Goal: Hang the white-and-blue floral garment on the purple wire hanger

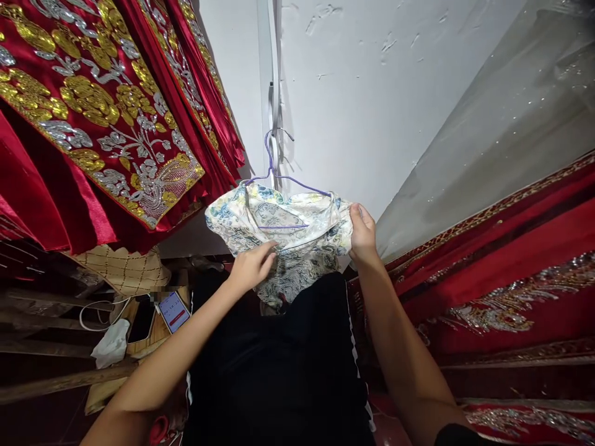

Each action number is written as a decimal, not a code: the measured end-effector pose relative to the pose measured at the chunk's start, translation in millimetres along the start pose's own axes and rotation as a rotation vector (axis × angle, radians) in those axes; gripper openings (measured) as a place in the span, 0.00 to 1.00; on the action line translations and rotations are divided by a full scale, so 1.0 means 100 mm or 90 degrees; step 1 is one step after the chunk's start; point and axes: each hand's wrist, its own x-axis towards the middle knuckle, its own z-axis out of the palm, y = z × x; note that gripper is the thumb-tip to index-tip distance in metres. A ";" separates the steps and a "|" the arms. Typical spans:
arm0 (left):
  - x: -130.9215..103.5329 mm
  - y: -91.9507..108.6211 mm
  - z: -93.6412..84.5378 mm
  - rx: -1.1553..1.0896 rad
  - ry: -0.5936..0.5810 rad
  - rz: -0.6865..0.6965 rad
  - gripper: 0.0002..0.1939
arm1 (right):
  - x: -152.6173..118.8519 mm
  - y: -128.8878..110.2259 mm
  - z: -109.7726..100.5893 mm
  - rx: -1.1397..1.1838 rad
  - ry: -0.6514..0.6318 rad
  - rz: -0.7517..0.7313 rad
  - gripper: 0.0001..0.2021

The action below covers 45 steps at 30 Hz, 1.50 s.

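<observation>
A short-sleeved garment in pale cloth with a blue, yellow and grey floral pattern hangs in front of me. Its wide neckline sits on a thin purple hanger, whose hook is by a white upright on the wall. My right hand is closed around the sleeve on the right, thumb uppermost. At the front edge of the neckline, my left hand holds the cloth with thumb and fingers close together; the fingertips are partly hidden. The garment's lower end hangs down against my dark clothing.
Red cloth with gold and silver sequins hangs at the left. More red embroidered cloth lies along the right, below a greyish plastic sheet. A lit phone, a white cable and crumpled white tissue are at the lower left.
</observation>
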 end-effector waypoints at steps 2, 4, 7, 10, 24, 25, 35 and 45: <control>0.06 -0.01 0.15 0.029 -0.096 -0.057 0.21 | 0.07 0.07 -0.01 0.015 0.005 0.004 0.24; 0.10 -0.02 0.29 0.056 -0.146 -0.096 0.16 | 0.14 0.14 -0.04 0.035 0.028 -0.001 0.24; 0.04 0.00 0.45 0.011 -0.115 -0.099 0.14 | 0.04 0.29 -0.07 0.013 0.171 -0.046 0.21; -0.14 0.08 0.55 -0.107 -0.007 -0.092 0.15 | -0.42 0.50 0.02 -0.102 0.369 -0.096 0.13; -0.21 0.26 0.63 -0.368 0.302 0.032 0.12 | -1.44 0.73 0.60 -0.160 -0.226 0.075 0.10; -0.14 0.25 0.57 -0.364 0.326 0.041 0.12 | -1.45 0.74 0.58 -0.165 -0.218 0.079 0.12; 0.94 0.12 -0.75 -0.234 0.476 0.150 0.05 | -1.61 0.83 0.66 -0.162 -0.268 0.095 0.16; 0.82 0.20 -0.78 -0.193 0.497 0.184 0.04 | -0.64 -0.23 0.86 -0.141 -0.243 -0.085 0.25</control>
